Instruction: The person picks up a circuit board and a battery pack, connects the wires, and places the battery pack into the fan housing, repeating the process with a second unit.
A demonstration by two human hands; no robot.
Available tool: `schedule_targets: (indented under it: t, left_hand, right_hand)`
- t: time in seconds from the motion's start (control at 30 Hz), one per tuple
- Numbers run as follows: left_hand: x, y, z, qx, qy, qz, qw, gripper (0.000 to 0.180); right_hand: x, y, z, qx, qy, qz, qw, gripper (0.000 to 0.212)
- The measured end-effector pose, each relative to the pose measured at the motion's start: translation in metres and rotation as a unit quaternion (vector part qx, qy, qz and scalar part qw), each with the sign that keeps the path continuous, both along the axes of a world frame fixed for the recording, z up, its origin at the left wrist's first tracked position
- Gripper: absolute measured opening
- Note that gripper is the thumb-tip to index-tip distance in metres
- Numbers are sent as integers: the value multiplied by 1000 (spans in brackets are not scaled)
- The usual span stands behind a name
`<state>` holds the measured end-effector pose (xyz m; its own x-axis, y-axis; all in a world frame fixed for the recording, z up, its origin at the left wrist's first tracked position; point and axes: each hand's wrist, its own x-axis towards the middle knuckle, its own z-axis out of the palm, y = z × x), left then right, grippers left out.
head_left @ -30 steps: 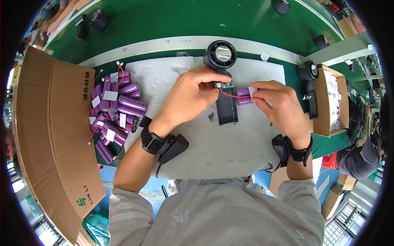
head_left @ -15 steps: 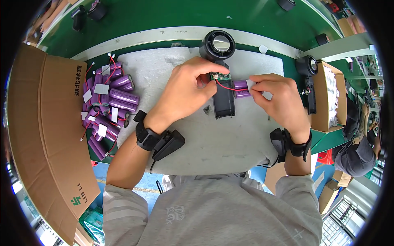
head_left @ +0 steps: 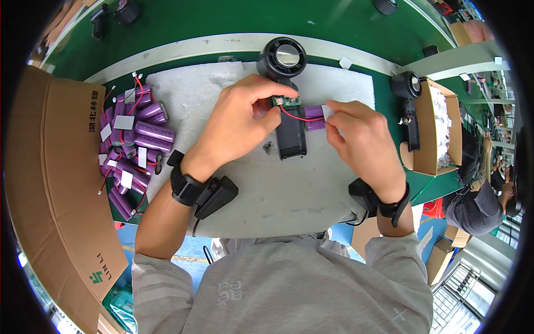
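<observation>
1. Closest to me, the grey-white foam pad (head_left: 289,203) gives me room between the hands and its near edge.
2. I have the right hand (head_left: 364,136)'s fingers pinching a white tab (head_left: 327,113) on a purple cylindrical battery (head_left: 314,118), right of the fan.
3. The left hand (head_left: 239,119)'s fingers grip that black plastic handheld fan (head_left: 292,139) mid-pad, by its green circuit board (head_left: 289,101).
4. Purple batteries (head_left: 153,133) crowd my left edge; an open cardboard box (head_left: 426,139) bounds the right.
5. Farther, a white rail (head_left: 206,42) crosses the green counter (head_left: 200,16).

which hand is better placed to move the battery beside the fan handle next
Probably the right hand: its fingers are at the purple battery, while the left hand is at the green circuit board.
</observation>
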<state>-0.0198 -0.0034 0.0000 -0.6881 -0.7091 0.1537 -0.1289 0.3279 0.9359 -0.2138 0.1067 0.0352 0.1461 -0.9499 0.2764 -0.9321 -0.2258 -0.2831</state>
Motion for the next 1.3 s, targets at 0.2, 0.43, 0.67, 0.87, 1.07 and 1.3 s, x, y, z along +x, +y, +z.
schedule_targets:
  t: [0.2,0.43,0.67,0.87,1.07,1.3]
  left_hand:
    - [-1,-1,-1,-3,-3,-1,1000,34]
    - [-2,-1,0,-8,1,-7,1000,34]
    - [1,-1,0,-12,-3,-7,1000,33]
    - [1,0,0,-13,2,-6,1000,33]
    - [-1,0,1,-4,-7,-3,1000,32]
    - [-1,2,2,-1,-4,5,1000,31]
  right_hand:
    - [7,-1,-3,-17,21,-25,999,10]
    - [-3,0,-1,9,-37,-43,998,7]
    - [-17,-4,3,66,-129,-41,989,5]
    - [-22,-7,4,122,-189,-32,974,7]
    - [-24,-9,-5,104,-133,28,985,11]
    - [-78,-12,-3,45,-302,-47,951,14]
